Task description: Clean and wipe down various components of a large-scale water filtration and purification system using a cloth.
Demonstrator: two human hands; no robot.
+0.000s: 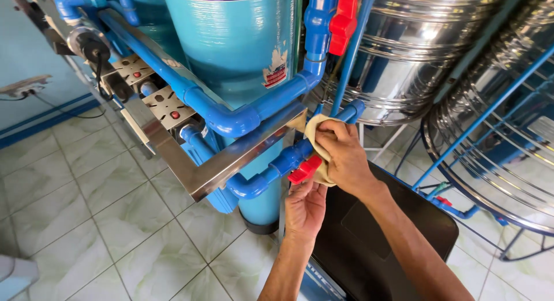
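Two bare hands are working at one blue pipe [288,159] running under a steel frame [231,156]. The right hand [346,156] is pressing one beige cloth [316,133] against the pipe, its fingers closing around the cloth. The left hand [304,206] is reaching up from below, its fingers curling at one red valve handle [304,169] on that pipe; whether they are gripping it cannot be told. A second red valve handle [344,18] is sitting higher on an upright pipe. One blue tank [242,47] is standing behind, beside two steel tanks [415,53], over a tiled floor [115,220].
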